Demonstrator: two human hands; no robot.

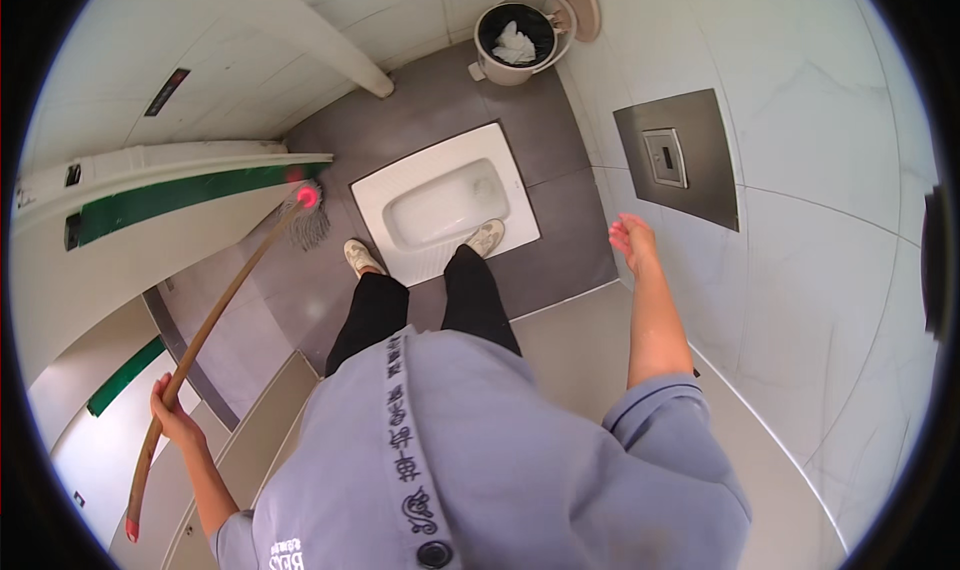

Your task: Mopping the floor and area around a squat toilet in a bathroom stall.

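My left hand [178, 412] is wrapped around the upper part of a wooden mop handle [225, 300]. The handle slants up and away to a grey string mop head [309, 228] with a pink collar, beside the edge of the stall door. My right hand [634, 241] reaches forward with nothing in it. It appears just below a metal flush plate [630, 131] on the tiled wall; I cannot tell whether they touch. Before me a white squat toilet [420, 266] is set into the floor, with one shoe [486, 237] on its near rim.
A bin [504, 74] with a black liner and crumpled paper stands in the far corner, a round lid [581, 3] beside it. A white pipe [337, 48] comes down to the floor. The stall door [142, 243] with a green strip stands at left.
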